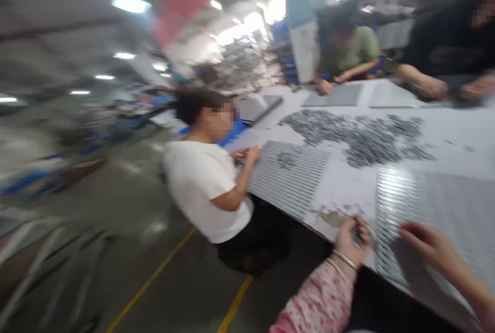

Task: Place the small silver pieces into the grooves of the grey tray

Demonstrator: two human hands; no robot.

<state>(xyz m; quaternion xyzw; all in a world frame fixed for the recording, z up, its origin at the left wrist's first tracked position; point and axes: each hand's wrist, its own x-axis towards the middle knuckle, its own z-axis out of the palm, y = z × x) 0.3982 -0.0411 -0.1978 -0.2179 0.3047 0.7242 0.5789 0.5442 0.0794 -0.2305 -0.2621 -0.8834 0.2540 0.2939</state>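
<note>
My left hand (352, 243), below a pink patterned sleeve and a bracelet, is curled at the table's front edge. Its fingers close around small dark metal pieces (356, 236), too blurred to name more exactly. To the right, my right hand (435, 245) hovers over or rests on a ridged, shiny tray (402, 204); which of these I cannot tell. Its fingers are stretched out, and nothing shows in them. Farther back lies a broad heap of small grey metal pieces (371, 139) on the white tabletop (348, 188).
At my left, a person in a white top (204, 183) works over another ridged tray (290, 173) with some pieces on it. Two more people sit across the table, near flat grey panels (332, 96). Yellow lines (154, 276) mark the floor.
</note>
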